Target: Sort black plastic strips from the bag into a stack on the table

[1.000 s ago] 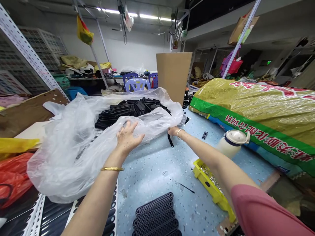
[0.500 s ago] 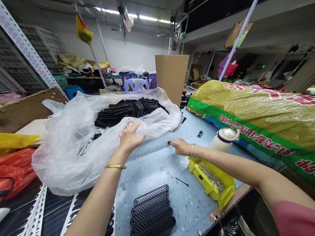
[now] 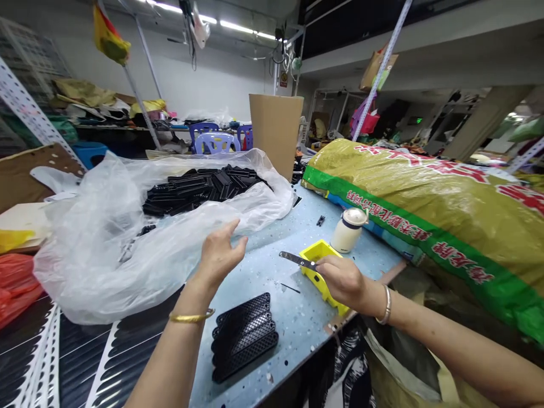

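My right hand (image 3: 346,281) grips one end of a dark flat strip (image 3: 293,259) with small pale spots. The strip points left, over the yellow bin (image 3: 321,247), whose contents my hand partly covers. My left hand (image 3: 221,252) holds nothing; its thumb and index finger are apart, near the edge of the clear plastic bag (image 3: 182,235). Inside that bag lies a heap of black strip parts (image 3: 204,190). Below my hands, several black lattice-patterned strips (image 3: 244,335) lie side by side on the blue speckled table (image 3: 304,334).
A thin black rod (image 3: 290,288) and a small black part (image 3: 321,220) lie on the table. Behind the bin stands a cream lidded jar (image 3: 348,231). A large yellow-green sack (image 3: 408,187) borders the right side, a tall cardboard piece (image 3: 276,130) the back.
My right hand has drawn back to the front of the yellow bin, and the strip in it now shows lengthwise. My left hand has come slightly nearer. The view has turned right.
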A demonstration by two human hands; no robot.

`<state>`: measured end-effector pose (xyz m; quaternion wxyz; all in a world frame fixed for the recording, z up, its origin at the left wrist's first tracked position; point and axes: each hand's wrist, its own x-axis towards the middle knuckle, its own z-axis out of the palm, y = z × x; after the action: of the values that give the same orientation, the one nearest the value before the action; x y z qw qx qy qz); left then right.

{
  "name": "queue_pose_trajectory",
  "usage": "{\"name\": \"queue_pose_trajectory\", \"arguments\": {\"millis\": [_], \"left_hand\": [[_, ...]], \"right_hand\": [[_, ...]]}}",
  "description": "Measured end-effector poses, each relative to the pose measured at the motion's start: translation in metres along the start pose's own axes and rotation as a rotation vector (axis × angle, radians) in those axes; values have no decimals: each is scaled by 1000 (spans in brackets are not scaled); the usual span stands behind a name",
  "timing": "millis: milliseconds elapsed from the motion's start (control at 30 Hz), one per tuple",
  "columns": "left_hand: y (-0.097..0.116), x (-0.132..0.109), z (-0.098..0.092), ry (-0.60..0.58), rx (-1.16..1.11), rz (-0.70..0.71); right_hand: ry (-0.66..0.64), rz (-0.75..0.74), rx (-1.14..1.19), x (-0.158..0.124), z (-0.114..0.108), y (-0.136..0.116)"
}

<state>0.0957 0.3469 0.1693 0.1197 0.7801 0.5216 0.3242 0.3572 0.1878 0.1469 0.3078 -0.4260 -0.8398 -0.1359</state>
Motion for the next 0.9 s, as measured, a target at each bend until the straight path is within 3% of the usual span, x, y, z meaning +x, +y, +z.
{"name": "queue_pose_trajectory", "arguments": {"millis": [133,233,300,400,500,600,733,900], "left_hand": [[28,-48,14,-9,-372,-22],[53,-86,32,-137,-650,-55],[71,-108,41,-235,-721,-33],[99,-136,46,-317,-739,116],[123,-156,45,-454,-801,294],[137,-171,48,-585,-844,355],[140,-184,57,-460,-842,329],[140,-193,66,-501,-917,332]], "right_hand": [[55,37,-11,-26,-38,-35],[92,38,-42,-47,-65,-61],[108,44,-41,-61,-79,-79],[91,68,19,-78,-91,-101],[90,96,52,-93,-96,-113],[119,137,57,-106,-94,-116],[178,162,50,-117,-87,-114],[192,182,69,-120,-82,-117]]}}
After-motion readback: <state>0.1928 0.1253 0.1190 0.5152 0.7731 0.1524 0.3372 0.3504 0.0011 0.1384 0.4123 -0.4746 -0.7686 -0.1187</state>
